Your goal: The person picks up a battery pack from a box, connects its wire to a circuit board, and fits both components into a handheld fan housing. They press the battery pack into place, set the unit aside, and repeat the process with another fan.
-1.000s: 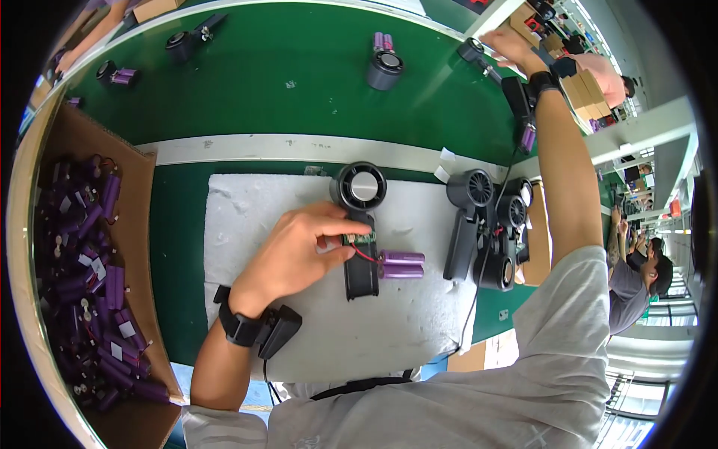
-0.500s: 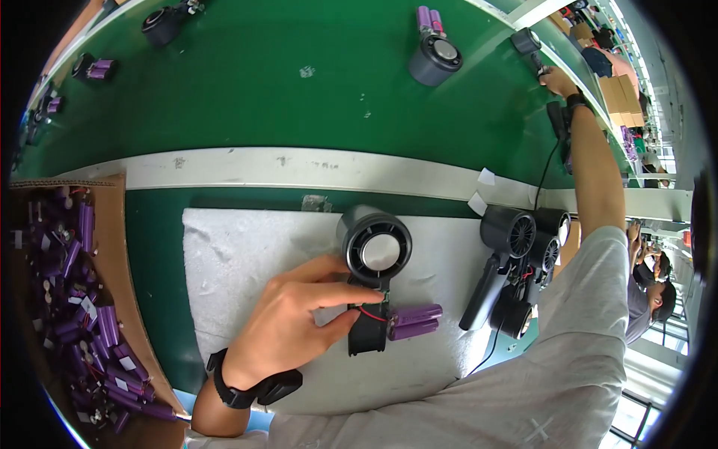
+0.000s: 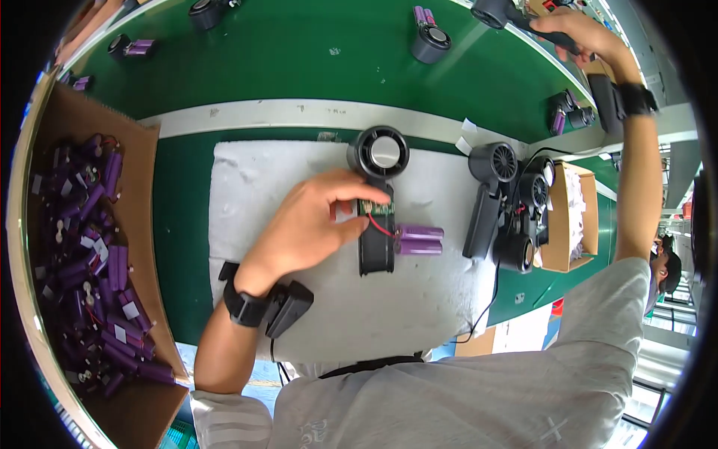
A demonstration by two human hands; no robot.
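My left hand (image 3: pixel 303 221) pinches an opened dark grey handheld fan (image 3: pixel 376 258) by its handle, thumb and fingers at the small green circuit board (image 3: pixel 378 208). The fan's round head, with a silver disc, points away from me. A red wire runs from the board to a pair of purple battery cells (image 3: pixel 419 240), lying just right of the handle on the white foam mat (image 3: pixel 321 314). At the far right, my right hand (image 3: pixel 580 41) is closed round the handle of another dark handheld fan (image 3: pixel 491 10), raised over the green bench.
Purple cells fill a cardboard box (image 3: pixel 142 224) on the left. Several dark fans (image 3: pixel 485 217) lie right of the mat, near a smaller open carton (image 3: pixel 557 236). More opened fans (image 3: pixel 431 43) sit on the green surface (image 3: pixel 299 67) beyond a white rail (image 3: pixel 262 112).
My right hand has lifted a handheld fan off the far right of the bench. My left hand stays on the opened fan. The whole view has shifted.
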